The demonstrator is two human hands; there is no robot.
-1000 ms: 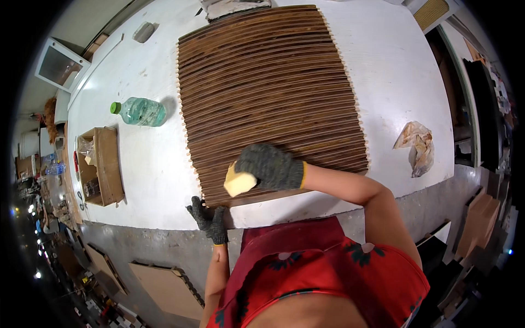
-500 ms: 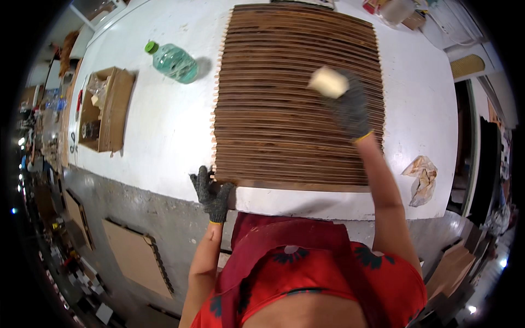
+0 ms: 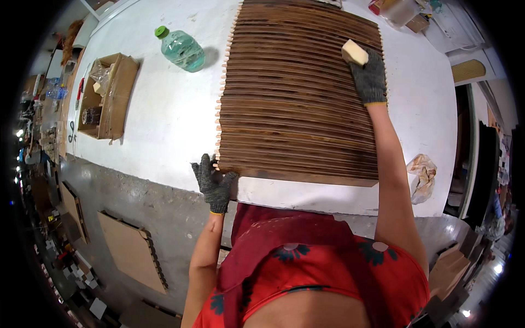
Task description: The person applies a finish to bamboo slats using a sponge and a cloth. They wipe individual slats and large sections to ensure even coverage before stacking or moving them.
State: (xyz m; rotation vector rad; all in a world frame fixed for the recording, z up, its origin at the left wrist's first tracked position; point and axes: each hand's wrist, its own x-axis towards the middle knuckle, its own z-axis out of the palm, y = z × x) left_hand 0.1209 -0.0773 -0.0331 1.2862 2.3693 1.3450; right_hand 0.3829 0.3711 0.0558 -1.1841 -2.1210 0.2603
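Note:
A broad stack of dark brown wooden strips (image 3: 295, 104) lies on the white table, the strips running side by side with pale ends along the left edge. My right hand (image 3: 369, 76), in a grey knit glove, grips a cream-coloured sponge-like block (image 3: 355, 53) over the strips near their right edge. Whether the block presses on the wood I cannot tell. At the stack's near left corner my gloved left hand (image 3: 213, 184) rests with fingers spread, the thumb side against the wood and nothing held.
A green-capped clear bottle (image 3: 181, 49) of greenish liquid stands left of the strips. Further left sit an open cardboard box (image 3: 108, 97) and scissors (image 3: 71, 131). Crumpled stained paper (image 3: 422, 179) lies at right on the white table (image 3: 164, 117). Flat panels (image 3: 133, 251) lean beyond the near edge.
My right hand has moved farther away and a little right with the block. My left hand stays at the corner, and the whole view has shifted slightly.

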